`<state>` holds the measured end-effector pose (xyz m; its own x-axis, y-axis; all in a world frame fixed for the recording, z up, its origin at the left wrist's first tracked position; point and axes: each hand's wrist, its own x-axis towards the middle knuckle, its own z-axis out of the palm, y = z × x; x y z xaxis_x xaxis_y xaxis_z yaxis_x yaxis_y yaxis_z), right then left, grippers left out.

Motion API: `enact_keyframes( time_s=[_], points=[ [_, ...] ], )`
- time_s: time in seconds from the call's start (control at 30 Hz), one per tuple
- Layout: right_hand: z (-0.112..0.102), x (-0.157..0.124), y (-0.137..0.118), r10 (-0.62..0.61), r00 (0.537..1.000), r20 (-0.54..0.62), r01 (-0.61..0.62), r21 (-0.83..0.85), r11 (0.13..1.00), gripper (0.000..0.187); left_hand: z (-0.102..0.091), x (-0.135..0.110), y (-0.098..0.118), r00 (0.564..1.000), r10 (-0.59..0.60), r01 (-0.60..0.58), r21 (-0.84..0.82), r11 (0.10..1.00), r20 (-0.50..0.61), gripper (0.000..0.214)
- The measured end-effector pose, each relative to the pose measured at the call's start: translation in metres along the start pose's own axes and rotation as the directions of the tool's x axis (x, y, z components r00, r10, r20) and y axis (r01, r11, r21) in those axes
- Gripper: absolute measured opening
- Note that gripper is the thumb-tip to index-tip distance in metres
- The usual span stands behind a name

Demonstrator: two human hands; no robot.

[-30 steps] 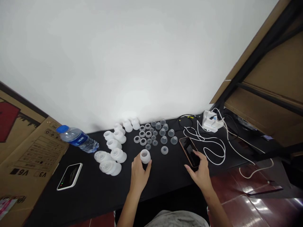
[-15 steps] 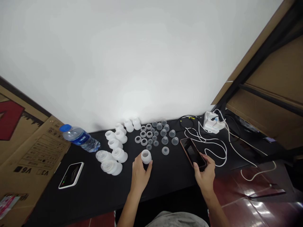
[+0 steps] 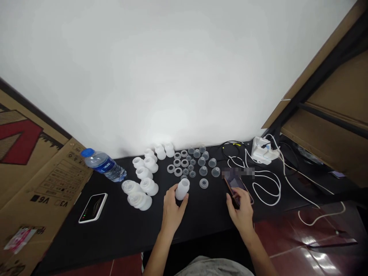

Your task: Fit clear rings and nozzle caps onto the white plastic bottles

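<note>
My left hand [image 3: 174, 207] is closed around a white baby bottle [image 3: 183, 188], its open neck tilted up and no cap on it. Over the lower part of a phone [image 3: 231, 181] lying on the table is my right hand [image 3: 242, 212], fingertips on the screen and thumb apart by the left edge. Left of the held bottle stand several white bottles [image 3: 149, 186], the nearest ones with clear tops. Behind it lie white rings [image 3: 178, 171] and small clear discs [image 3: 192, 174]. Clear domed caps [image 3: 212, 162] sit farther right, near one ring with a nipple [image 3: 204, 183].
A water bottle [image 3: 106, 165] lies tilted against the carton [image 3: 61, 180] at left, with a white-edged device [image 3: 92, 207] nearby. White cables [image 3: 267, 178] run from a power strip [image 3: 263, 151] at right. A white wall bounds the black table [image 3: 129, 234] behind.
My right hand has shifted from gripping the phone's lower sides to laying its fingers on the screen. The baby bottle in my left hand now tilts differently, showing more side. The view has shifted slightly.
</note>
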<state>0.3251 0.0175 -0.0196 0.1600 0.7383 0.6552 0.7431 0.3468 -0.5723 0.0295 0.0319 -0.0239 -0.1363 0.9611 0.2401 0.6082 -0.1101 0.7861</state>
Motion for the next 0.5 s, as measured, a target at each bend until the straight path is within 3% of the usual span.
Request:
enact_keyframes(
  time_s=[0.1,0.2,0.27,0.37,0.5],
  points=[
    [0.025,0.013,-0.022,0.059,0.978,0.202,-0.087,0.135,0.987,0.038,-0.002,0.001,0.004,1.000,0.013,-0.013,-0.001,1.000,0.022,0.045],
    [0.054,0.024,-0.038,0.066,0.945,0.321,-0.155,0.261,0.953,0.058,-0.004,0.002,0.007,0.999,0.018,-0.017,-0.027,0.999,0.036,0.044],
    [0.069,0.027,-0.041,0.061,0.937,0.343,-0.164,0.280,0.946,0.053,-0.004,0.001,0.006,0.999,-0.016,0.018,-0.054,0.998,0.032,0.045],
    [0.079,0.025,-0.038,0.075,0.939,0.336,-0.160,0.233,0.959,0.029,-0.004,-0.002,0.003,0.995,-0.098,0.099,-0.114,0.989,0.011,0.049],
    [0.079,0.021,-0.032,0.125,0.937,0.326,-0.212,0.246,0.946,0.026,-0.005,-0.002,0.002,0.991,-0.135,0.133,-0.142,0.981,-0.003,0.048]
  ],
)
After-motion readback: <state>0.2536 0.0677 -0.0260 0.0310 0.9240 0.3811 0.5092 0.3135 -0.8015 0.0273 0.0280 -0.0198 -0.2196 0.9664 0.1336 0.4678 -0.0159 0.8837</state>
